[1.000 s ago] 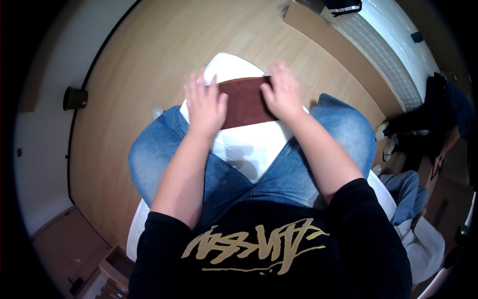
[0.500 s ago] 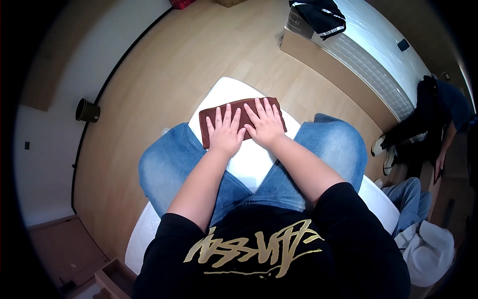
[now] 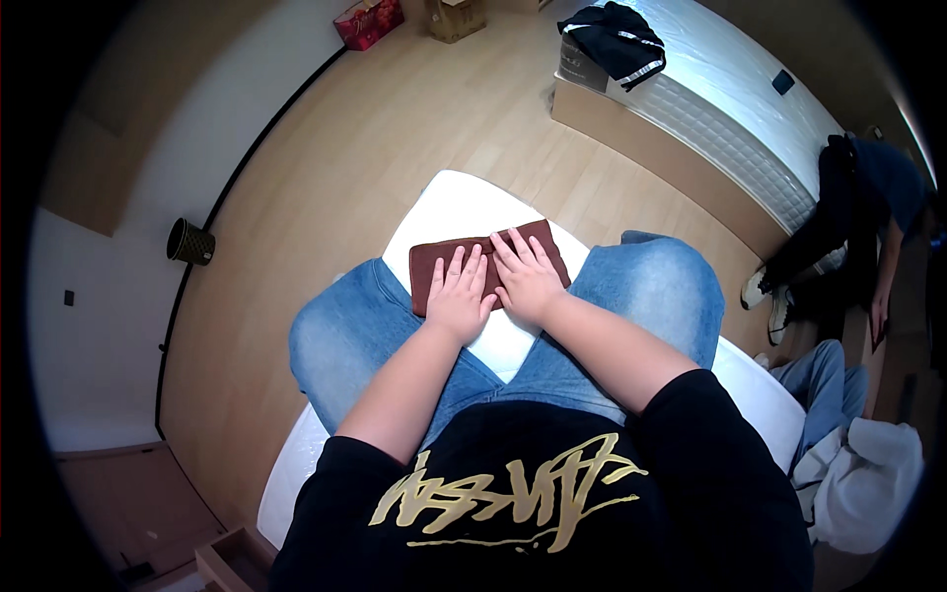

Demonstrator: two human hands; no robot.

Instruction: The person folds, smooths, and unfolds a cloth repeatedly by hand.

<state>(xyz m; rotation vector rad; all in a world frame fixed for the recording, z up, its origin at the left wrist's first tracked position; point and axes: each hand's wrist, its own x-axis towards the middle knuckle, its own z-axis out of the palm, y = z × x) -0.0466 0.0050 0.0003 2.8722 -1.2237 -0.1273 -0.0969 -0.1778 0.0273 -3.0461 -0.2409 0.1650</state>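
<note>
A folded dark brown cloth [image 3: 538,242] lies as a flat rectangle on the white mattress-like seat [image 3: 449,202] between my knees. My left hand [image 3: 460,301] rests flat on its left half, fingers stretched out toward the far edge. On the right half lies my right hand [image 3: 529,281], also flat, with its fingers pointing up and left. Both hands are open and grip nothing. Their thumbs come close together near the cloth's lower middle. Parts of the cloth are hidden beneath the palms.
A plastic-covered mattress [image 3: 720,89] on a bed base stands at the far right, with a dark garment [image 3: 617,44] on it. Another person [image 3: 878,197] bends down at the right. A waste bin [image 3: 190,243] stands by the left wall; a red bag [image 3: 368,22] and cardboard box [image 3: 454,18] are at the back.
The hands have drawn slightly closer together on the cloth, their fingers less spread. The whole view has shifted a little, bringing more of the red bag and cardboard box into sight.
</note>
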